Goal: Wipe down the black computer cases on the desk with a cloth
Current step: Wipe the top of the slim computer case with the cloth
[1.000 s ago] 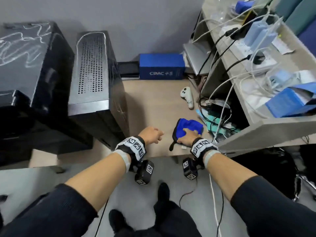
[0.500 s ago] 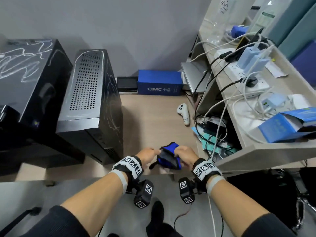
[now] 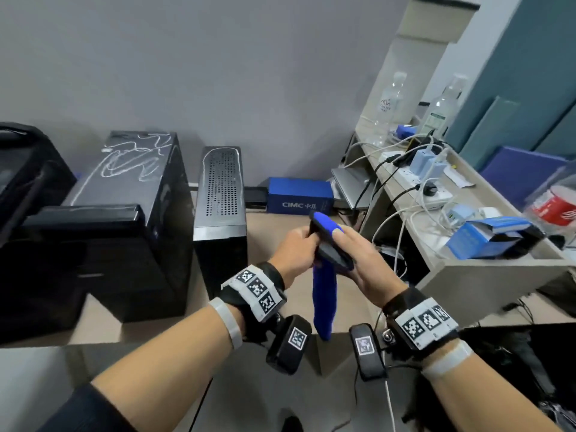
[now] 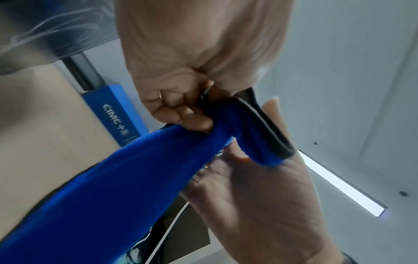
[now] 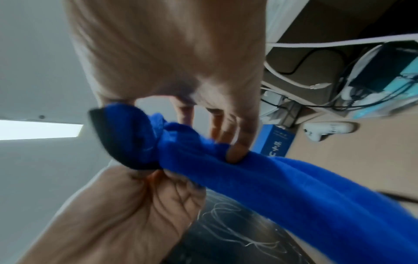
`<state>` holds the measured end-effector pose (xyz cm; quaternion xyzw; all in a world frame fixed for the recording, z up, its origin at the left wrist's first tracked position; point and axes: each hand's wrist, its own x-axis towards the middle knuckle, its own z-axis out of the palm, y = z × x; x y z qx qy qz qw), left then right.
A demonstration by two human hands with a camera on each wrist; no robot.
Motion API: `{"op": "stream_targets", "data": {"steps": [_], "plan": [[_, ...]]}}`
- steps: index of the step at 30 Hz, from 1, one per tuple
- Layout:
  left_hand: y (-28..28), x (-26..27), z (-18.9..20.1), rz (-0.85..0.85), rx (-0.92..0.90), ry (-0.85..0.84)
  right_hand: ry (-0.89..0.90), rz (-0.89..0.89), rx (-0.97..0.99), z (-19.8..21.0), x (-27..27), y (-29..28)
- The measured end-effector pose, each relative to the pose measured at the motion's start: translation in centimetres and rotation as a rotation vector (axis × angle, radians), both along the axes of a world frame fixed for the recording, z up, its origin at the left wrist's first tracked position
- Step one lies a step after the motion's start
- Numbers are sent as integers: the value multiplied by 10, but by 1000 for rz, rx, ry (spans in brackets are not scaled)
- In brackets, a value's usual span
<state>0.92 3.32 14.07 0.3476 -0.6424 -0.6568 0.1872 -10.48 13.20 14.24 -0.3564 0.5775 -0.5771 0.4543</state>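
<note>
Running off the left edge of the head view, a glossy black object (image 3: 28,194) was cut off and too dark to identify. Right of it stood the large black computer case with white scribbled marks on its top (image 3: 131,194), then the narrower black computer case with a perforated grey metal top (image 3: 221,198), both on the pale wooden desk (image 3: 280,222).

At frame centre, above the desk's front edge, the left hand (image 3: 294,252) had its fingers curled tight around the upper end of the blue microfibre cloth with black edging (image 3: 325,294). The left wrist view showed those fingers (image 4: 181,114) clenched on the bunched fabric just below the black trim. The right hand (image 3: 361,263) met the cloth from the other side, its straight fingers lying along the black-edged fold and its thumb (image 5: 235,151) pressing into the blue pile. The cloth's free end hung down between the two wrists, well apart from both cases. Both wrist views were blurred, so the exact fold could not be made out.

Behind the hands lay a blue cardboard box printed CIMC (image 3: 299,196). At the right, a raised beige shelf (image 3: 486,269) carried a white power strip (image 3: 417,179) with tangled cables, two clear plastic bottles (image 3: 389,104) and an opened blue carton (image 3: 489,235), its contents hidden.
</note>
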Motion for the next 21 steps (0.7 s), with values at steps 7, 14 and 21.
{"op": "stream_targets", "data": {"steps": [7, 14, 21], "plan": [[-15, 68, 42, 11, -15, 17, 410, 12, -37, 33, 53, -28], [-44, 143, 43, 470, -148, 24, 739, -175, -124, 64, 88, -86], [-84, 175, -14, 726, 4, -174, 1264, 246, -32, 18, 139, -136]]}}
